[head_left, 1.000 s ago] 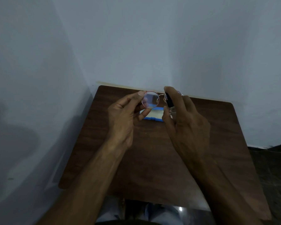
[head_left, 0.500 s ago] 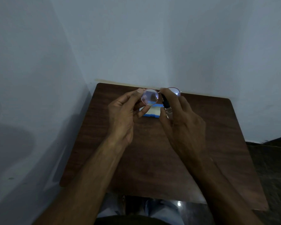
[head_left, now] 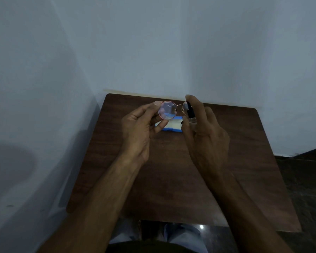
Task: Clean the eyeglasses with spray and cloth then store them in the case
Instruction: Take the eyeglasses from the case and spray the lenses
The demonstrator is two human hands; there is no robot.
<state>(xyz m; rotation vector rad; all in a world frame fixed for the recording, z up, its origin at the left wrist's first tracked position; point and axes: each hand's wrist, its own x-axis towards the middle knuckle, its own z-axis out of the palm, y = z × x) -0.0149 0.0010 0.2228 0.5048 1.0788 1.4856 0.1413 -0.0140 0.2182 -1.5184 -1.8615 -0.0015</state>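
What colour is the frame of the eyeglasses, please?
The eyeglasses have a thin reddish-gold frame; the head view shows it best.

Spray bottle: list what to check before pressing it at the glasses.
1. Eyeglasses held steady: left hand pinches one lens rim. Ok.
2. Spray bottle gripped: right hand wraps it, index finger on its top. Ok.
3. Nozzle faces a lens: too dark to see. Cannot tell.
4. Blue case open on the wooden table, behind the hands. Ok.
5. Cloth within reach: none plainly visible. Cannot tell.
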